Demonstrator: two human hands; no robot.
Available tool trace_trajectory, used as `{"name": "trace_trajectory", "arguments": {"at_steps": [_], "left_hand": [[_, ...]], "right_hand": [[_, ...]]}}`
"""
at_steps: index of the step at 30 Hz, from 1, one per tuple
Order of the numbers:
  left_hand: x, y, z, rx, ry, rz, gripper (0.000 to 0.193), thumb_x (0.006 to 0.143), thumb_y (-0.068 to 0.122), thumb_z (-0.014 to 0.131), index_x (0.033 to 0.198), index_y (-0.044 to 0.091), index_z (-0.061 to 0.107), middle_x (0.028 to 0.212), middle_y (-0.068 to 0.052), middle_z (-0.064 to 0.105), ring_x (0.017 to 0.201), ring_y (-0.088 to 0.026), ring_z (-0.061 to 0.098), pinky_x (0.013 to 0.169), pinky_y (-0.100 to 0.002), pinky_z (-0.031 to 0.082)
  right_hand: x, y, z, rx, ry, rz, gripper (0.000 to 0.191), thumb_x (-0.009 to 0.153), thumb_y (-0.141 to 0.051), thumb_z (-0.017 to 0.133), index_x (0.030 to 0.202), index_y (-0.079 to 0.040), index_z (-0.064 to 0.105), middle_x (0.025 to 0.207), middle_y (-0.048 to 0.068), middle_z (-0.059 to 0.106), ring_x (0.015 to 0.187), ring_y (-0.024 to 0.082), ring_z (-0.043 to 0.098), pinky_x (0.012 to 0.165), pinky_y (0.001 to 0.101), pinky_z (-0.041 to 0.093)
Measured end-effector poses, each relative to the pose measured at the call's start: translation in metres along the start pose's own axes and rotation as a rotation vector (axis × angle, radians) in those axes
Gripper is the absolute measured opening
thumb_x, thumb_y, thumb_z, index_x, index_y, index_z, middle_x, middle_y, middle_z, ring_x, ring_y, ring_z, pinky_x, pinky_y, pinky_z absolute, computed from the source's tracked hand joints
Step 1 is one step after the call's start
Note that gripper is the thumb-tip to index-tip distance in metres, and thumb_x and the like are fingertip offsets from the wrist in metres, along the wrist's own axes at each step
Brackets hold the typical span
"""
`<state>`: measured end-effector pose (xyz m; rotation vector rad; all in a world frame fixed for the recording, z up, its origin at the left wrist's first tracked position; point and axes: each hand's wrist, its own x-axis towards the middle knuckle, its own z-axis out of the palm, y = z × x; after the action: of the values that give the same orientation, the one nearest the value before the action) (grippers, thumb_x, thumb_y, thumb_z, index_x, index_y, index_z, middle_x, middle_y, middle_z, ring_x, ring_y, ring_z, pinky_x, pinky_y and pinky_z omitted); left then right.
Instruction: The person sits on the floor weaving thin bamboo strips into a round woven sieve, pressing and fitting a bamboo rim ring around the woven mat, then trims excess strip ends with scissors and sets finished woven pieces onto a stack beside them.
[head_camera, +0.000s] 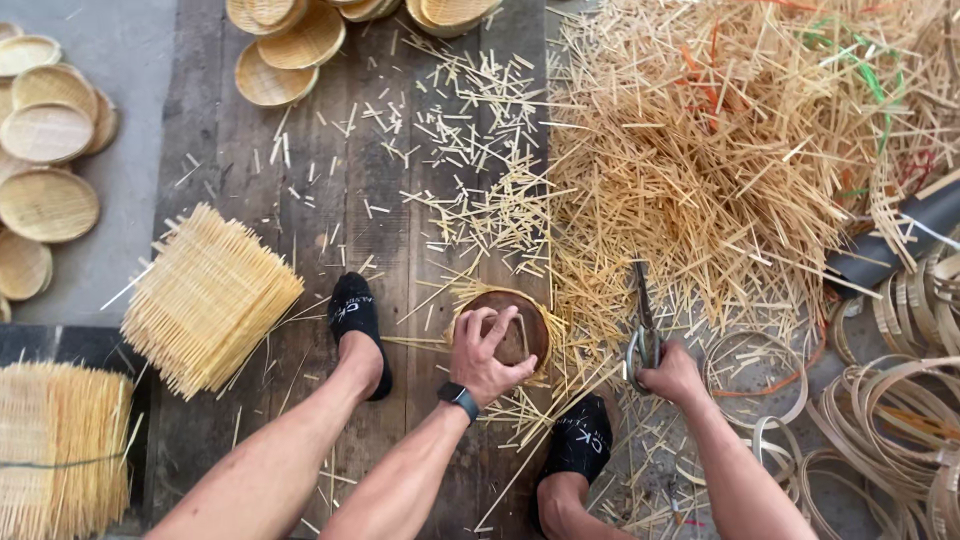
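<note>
The left hand (487, 352) grips a round brown mold (512, 325) pressed on woven strips on the plank floor (250, 190), between the feet. The right hand (672, 375) is closed on the handles of shears (643, 325), blades pointing into the strip pile (720, 150).

Premises appear to be a basket-weaving workshop, worked at floor level on a rough plank floor (300, 200). Evidence: a large heap of cut bamboo strips (720, 150), stacks of finished shallow woven trays (45, 130), bundles of square woven mats (205, 295), and coiled bamboo hoops (890, 400). Offcuts litter the planks; what lies beyond them is not visible.
</note>
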<state>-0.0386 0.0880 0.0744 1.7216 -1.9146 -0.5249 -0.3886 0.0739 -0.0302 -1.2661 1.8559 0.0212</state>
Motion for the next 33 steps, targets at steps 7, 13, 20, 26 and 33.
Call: {"name": "trace_trajectory", "arguments": {"at_steps": [7,13,20,26,33], "left_hand": [[0.022,-0.019,0.004,-0.007,-0.293,0.309,0.084,0.061,0.048,0.088,0.138,0.026,0.061,0.129,-0.011,0.055,0.124,-0.035,0.048,0.110,-0.050,0.044],[-0.005,-0.003,0.003,-0.075,-0.126,0.020,0.112,0.055,0.041,0.094,0.146,0.008,0.038,0.143,-0.025,0.041,0.132,-0.045,0.039,0.111,-0.054,0.032],[-0.020,0.004,0.026,-0.087,-0.015,-0.129,0.115,0.062,0.027,0.091,0.155,0.001,0.029,0.144,-0.026,0.044,0.132,-0.045,0.043,0.116,-0.053,0.035],[-0.015,-0.012,0.016,-0.137,-0.117,-0.056,0.115,0.059,0.026,0.092,0.154,0.003,0.031,0.142,-0.024,0.046,0.132,-0.044,0.044,0.115,-0.050,0.036],[-0.007,-0.024,0.003,-0.160,-0.297,0.091,0.110,0.056,0.021,0.088,0.152,0.010,0.037,0.142,-0.016,0.047,0.132,-0.040,0.044,0.117,-0.048,0.036]], "right_hand": [[-0.063,-0.027,-0.008,0.071,-0.009,0.070,0.059,0.080,-0.044,0.082,0.106,0.006,0.066,0.096,0.021,0.074,0.088,0.027,0.070,0.081,0.0393,0.058],[-0.094,-0.077,-0.012,-0.372,0.181,-0.342,0.070,0.077,-0.062,0.074,0.111,-0.002,0.063,0.107,0.018,0.063,0.101,0.032,0.064,0.089,0.0442,0.053],[-0.050,-0.078,0.015,-0.668,0.217,-0.341,0.045,0.093,-0.044,0.059,0.110,-0.003,0.066,0.109,0.018,0.067,0.102,0.030,0.067,0.079,0.0427,0.059],[-0.031,-0.066,0.013,-0.704,0.137,-0.361,0.057,0.093,-0.053,0.059,0.112,0.000,0.065,0.104,0.021,0.068,0.089,0.030,0.069,0.071,0.0429,0.061],[-0.026,-0.069,0.008,-0.726,0.049,-0.368,0.043,0.101,-0.040,0.053,0.118,-0.002,0.063,0.106,0.021,0.067,0.093,0.031,0.069,0.076,0.0424,0.061]]}}
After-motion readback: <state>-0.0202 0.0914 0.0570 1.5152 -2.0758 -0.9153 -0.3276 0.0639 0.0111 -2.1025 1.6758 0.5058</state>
